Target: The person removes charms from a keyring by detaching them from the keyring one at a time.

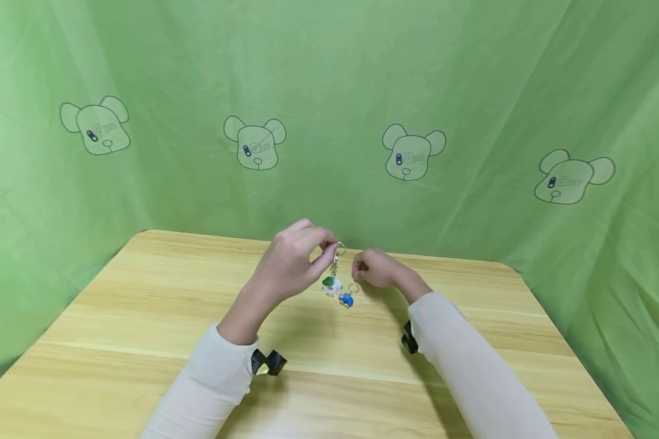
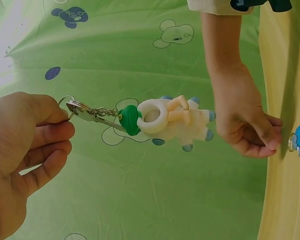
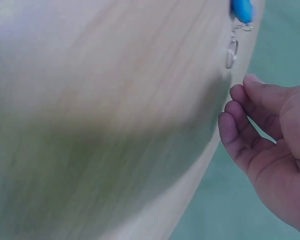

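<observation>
Layout, head view. The table (image 1: 143, 341) fills the foreground; a cloth backdrop (image 1: 329, 73) rises behind it and wraps both sides. Both hands sit near the table's far edge, about mid-width. The left hand (image 1: 291, 265) is raised above the surface, pinching the ring of a keychain (image 1: 332, 281) that hangs below its fingertips. The right hand (image 1: 376, 268) lies just to the right of it, low over the table. A second, smaller keychain (image 1: 347, 299) lies on the table between the hands, below and slightly right of the hanging one.
</observation>
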Action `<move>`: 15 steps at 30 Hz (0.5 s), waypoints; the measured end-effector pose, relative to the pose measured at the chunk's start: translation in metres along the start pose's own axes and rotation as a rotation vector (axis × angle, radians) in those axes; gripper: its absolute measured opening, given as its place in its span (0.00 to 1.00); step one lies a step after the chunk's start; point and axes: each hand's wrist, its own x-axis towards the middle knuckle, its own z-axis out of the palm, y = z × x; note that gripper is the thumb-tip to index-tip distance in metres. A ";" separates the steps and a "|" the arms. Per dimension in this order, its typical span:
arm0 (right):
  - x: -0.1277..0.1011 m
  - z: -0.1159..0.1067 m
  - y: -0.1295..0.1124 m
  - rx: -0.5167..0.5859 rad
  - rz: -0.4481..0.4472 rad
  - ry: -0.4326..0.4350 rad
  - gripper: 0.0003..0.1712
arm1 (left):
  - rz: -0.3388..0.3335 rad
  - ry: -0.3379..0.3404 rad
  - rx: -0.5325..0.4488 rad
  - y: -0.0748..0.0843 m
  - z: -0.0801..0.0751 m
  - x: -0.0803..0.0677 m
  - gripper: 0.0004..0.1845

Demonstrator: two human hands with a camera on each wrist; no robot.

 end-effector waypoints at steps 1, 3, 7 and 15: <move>-0.001 -0.002 -0.001 0.003 -0.004 0.005 0.03 | 0.000 0.000 0.000 0.000 0.000 0.000 0.02; -0.003 -0.007 -0.004 0.012 -0.018 0.019 0.03 | 0.000 0.002 -0.002 0.000 0.000 0.000 0.03; -0.008 -0.019 -0.015 0.037 -0.044 0.055 0.05 | -0.001 0.005 -0.004 -0.001 0.000 0.000 0.03; -0.027 -0.044 -0.043 0.020 -0.112 0.157 0.07 | -0.005 -0.002 -0.006 -0.001 0.001 -0.001 0.02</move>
